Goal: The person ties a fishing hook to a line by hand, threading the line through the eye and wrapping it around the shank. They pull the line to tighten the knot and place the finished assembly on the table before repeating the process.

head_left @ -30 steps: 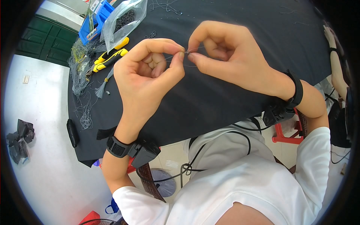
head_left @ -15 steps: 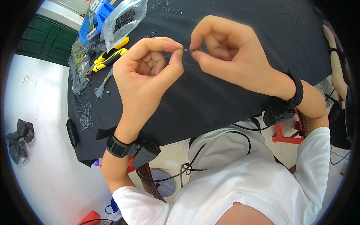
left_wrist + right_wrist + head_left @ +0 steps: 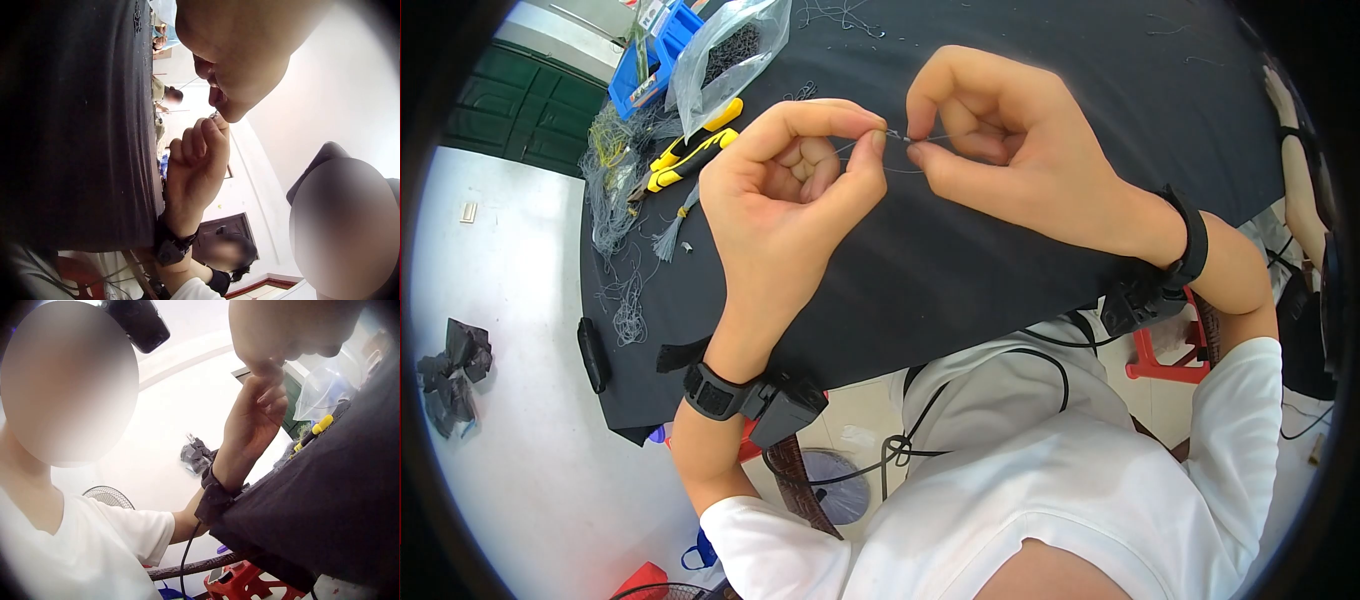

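Observation:
Over the black-covered table, my two hands face each other with their fingertips close together. My left hand pinches one end of a small, shiny metal piece between thumb and index finger. Opposite it, my right hand pinches the thin line at the piece's other end, also with thumb and index finger. A loop of line hangs below the fingertips, and some strands run back into both palms. The other fingers of each hand are curled in. In both wrist views the fingertips largely hide the piece.
Yellow-and-black pliers lie left of the hands, beside tangled line and a tied grey bundle. Behind are a clear bag of dark bits and a blue bin. A black case sits at the left edge.
The fingertips have drawn slightly apart, baring the small metal piece between them. My right hand rose a little, then came back down slightly; my left hand shifted slightly left.

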A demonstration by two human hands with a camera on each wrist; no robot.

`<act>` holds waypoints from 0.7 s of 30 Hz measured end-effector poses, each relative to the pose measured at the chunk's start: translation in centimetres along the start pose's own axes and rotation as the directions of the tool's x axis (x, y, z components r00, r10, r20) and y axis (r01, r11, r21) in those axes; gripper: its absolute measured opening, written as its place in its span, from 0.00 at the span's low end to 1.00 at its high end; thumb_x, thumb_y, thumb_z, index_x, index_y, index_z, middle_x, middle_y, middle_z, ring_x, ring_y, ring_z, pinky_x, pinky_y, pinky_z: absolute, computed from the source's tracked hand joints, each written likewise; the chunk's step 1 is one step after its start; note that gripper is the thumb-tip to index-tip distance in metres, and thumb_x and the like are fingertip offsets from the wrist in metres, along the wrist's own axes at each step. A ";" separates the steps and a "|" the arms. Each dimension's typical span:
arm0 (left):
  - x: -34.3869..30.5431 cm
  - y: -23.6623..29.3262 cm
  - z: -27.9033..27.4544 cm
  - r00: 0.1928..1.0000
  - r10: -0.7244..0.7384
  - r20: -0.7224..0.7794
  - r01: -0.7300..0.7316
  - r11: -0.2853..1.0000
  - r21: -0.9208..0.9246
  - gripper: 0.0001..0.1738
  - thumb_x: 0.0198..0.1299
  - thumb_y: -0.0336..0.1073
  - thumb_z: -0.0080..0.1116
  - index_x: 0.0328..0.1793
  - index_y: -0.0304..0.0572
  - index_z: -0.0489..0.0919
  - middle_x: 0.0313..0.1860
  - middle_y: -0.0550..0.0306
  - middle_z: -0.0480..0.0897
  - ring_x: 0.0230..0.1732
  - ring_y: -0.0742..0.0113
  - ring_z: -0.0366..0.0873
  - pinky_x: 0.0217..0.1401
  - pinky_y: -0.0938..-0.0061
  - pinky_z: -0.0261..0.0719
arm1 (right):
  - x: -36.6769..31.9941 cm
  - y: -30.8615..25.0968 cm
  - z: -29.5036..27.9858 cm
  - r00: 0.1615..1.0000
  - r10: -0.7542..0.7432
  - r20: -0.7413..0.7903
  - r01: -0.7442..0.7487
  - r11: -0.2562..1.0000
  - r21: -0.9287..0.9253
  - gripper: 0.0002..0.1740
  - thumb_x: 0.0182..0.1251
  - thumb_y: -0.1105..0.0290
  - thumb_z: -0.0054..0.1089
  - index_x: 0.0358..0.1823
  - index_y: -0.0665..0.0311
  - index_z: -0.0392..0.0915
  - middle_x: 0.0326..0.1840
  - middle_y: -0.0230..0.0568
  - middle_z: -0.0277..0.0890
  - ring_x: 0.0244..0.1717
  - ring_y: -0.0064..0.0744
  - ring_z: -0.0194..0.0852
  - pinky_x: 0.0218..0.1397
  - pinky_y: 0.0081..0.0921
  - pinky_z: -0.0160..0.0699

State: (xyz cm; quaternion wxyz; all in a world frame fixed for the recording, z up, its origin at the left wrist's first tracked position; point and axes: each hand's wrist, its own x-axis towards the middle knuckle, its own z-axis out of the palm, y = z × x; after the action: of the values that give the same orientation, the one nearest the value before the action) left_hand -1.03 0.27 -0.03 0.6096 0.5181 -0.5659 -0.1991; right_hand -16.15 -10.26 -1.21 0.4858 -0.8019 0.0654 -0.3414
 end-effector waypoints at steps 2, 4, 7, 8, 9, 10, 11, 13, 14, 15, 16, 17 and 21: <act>0.0 0.0 0.0 1.000 0.001 -0.003 -0.001 1.000 0.002 0.08 0.49 0.17 0.59 0.36 0.31 0.79 0.20 0.74 0.67 0.19 0.90 0.53 0.22 0.91 0.48 | 0.0 0.2 0.0 1.000 -0.017 0.006 0.017 1.000 -0.005 0.06 0.53 0.80 0.56 0.31 0.64 0.71 0.16 0.20 0.48 0.18 0.09 0.41 0.21 0.14 0.42; 0.0 -0.1 -0.1 1.000 0.001 0.000 -0.001 1.000 0.003 0.08 0.49 0.17 0.59 0.36 0.31 0.79 0.20 0.74 0.67 0.19 0.90 0.53 0.22 0.91 0.48 | 0.0 0.2 -0.1 1.000 -0.019 0.019 0.019 0.999 -0.025 0.07 0.52 0.81 0.56 0.32 0.64 0.70 0.16 0.20 0.48 0.18 0.09 0.42 0.21 0.14 0.43; 0.0 0.0 0.1 1.000 0.002 -0.015 -0.001 1.000 0.010 0.08 0.49 0.17 0.59 0.36 0.31 0.79 0.19 0.74 0.67 0.18 0.90 0.53 0.21 0.91 0.48 | 0.1 0.1 0.1 0.998 -0.038 -0.055 0.038 0.999 -0.005 0.07 0.52 0.81 0.56 0.33 0.64 0.70 0.16 0.20 0.48 0.18 0.09 0.42 0.21 0.14 0.43; 0.0 0.0 0.0 1.000 0.000 -0.012 0.000 1.000 0.006 0.08 0.49 0.17 0.59 0.36 0.31 0.79 0.19 0.74 0.67 0.18 0.90 0.54 0.21 0.91 0.48 | 0.0 0.1 0.1 0.998 -0.038 -0.043 0.037 0.999 -0.007 0.07 0.52 0.81 0.55 0.33 0.65 0.70 0.15 0.20 0.48 0.17 0.09 0.42 0.21 0.14 0.43; -0.1 0.0 0.0 1.000 -0.001 -0.010 0.001 1.000 0.002 0.08 0.49 0.17 0.59 0.36 0.31 0.79 0.19 0.75 0.66 0.19 0.90 0.54 0.21 0.91 0.48 | 0.0 0.1 0.0 0.999 -0.037 -0.030 0.036 0.999 -0.009 0.07 0.53 0.81 0.55 0.33 0.65 0.69 0.15 0.19 0.48 0.17 0.09 0.42 0.21 0.14 0.43; -0.1 -0.1 -0.1 1.000 -0.003 -0.007 0.003 1.000 -0.002 0.08 0.49 0.17 0.59 0.36 0.31 0.79 0.19 0.75 0.66 0.19 0.90 0.54 0.21 0.91 0.48 | 0.0 0.0 0.0 0.999 -0.036 -0.018 0.035 0.999 -0.011 0.07 0.53 0.81 0.55 0.33 0.65 0.69 0.15 0.19 0.49 0.17 0.09 0.42 0.21 0.14 0.43; -0.1 -0.1 -0.1 1.000 -0.002 -0.007 0.002 1.000 0.001 0.08 0.49 0.17 0.59 0.36 0.31 0.79 0.19 0.75 0.66 0.19 0.90 0.54 0.21 0.91 0.48 | 0.0 -0.1 0.0 1.000 -0.004 -0.030 0.005 1.000 0.004 0.06 0.52 0.78 0.56 0.32 0.65 0.69 0.15 0.21 0.49 0.17 0.10 0.43 0.21 0.15 0.44; -0.1 -0.1 -0.1 1.000 0.001 -0.007 -0.001 1.000 0.007 0.08 0.49 0.18 0.59 0.36 0.31 0.79 0.19 0.75 0.66 0.19 0.90 0.54 0.21 0.91 0.48 | 0.0 -0.4 0.0 0.997 0.058 -0.051 -0.056 0.998 0.034 0.07 0.51 0.74 0.57 0.29 0.66 0.69 0.14 0.24 0.49 0.17 0.13 0.45 0.20 0.18 0.46; -0.1 -0.1 -0.1 1.000 0.000 -0.010 0.000 1.000 0.006 0.08 0.49 0.18 0.59 0.36 0.31 0.79 0.19 0.75 0.66 0.19 0.90 0.54 0.21 0.91 0.48 | 0.0 -0.4 0.0 0.997 0.068 -0.038 -0.066 0.997 0.042 0.06 0.51 0.74 0.57 0.28 0.66 0.69 0.14 0.24 0.49 0.17 0.13 0.45 0.20 0.18 0.46; -0.1 -0.1 -0.1 1.000 -0.001 -0.012 0.001 1.000 0.005 0.08 0.49 0.18 0.59 0.36 0.31 0.79 0.19 0.75 0.66 0.19 0.90 0.54 0.21 0.91 0.48 | 0.0 -0.4 -0.1 0.997 0.078 -0.025 -0.077 0.996 0.050 0.06 0.51 0.74 0.57 0.28 0.66 0.69 0.14 0.23 0.50 0.17 0.12 0.45 0.20 0.17 0.46; 0.0 -0.1 -0.1 1.000 -0.002 -0.015 0.002 1.000 0.005 0.08 0.49 0.18 0.59 0.36 0.31 0.79 0.19 0.75 0.66 0.19 0.90 0.54 0.21 0.91 0.48 | -0.1 -0.3 -0.1 0.996 0.088 -0.012 -0.087 0.994 0.058 0.06 0.51 0.74 0.57 0.27 0.66 0.69 0.14 0.23 0.50 0.17 0.12 0.45 0.20 0.17 0.47; 0.0 -0.1 -0.1 1.000 0.000 -0.017 0.000 1.000 0.005 0.08 0.49 0.18 0.59 0.37 0.31 0.79 0.19 0.75 0.66 0.19 0.90 0.54 0.22 0.91 0.48 | -0.1 -0.4 0.0 0.997 0.082 -0.010 -0.081 0.994 0.069 0.06 0.52 0.73 0.57 0.27 0.66 0.69 0.15 0.23 0.51 0.17 0.12 0.46 0.19 0.17 0.47; 0.0 -0.2 -0.2 0.998 -0.006 -0.059 0.007 1.000 0.011 0.08 0.50 0.18 0.59 0.37 0.31 0.79 0.19 0.74 0.67 0.19 0.91 0.55 0.22 0.92 0.50 | -0.2 -0.4 0.2 0.995 0.092 0.030 -0.095 0.990 0.109 0.06 0.54 0.72 0.58 0.26 0.66 0.71 0.15 0.24 0.59 0.17 0.10 0.52 0.19 0.15 0.51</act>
State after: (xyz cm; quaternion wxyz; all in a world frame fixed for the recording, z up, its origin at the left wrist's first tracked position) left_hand -0.85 0.28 -0.14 0.6226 0.5289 -0.5472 -0.1826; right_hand -16.22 -9.80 -1.00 0.5456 -0.7742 0.0777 -0.3113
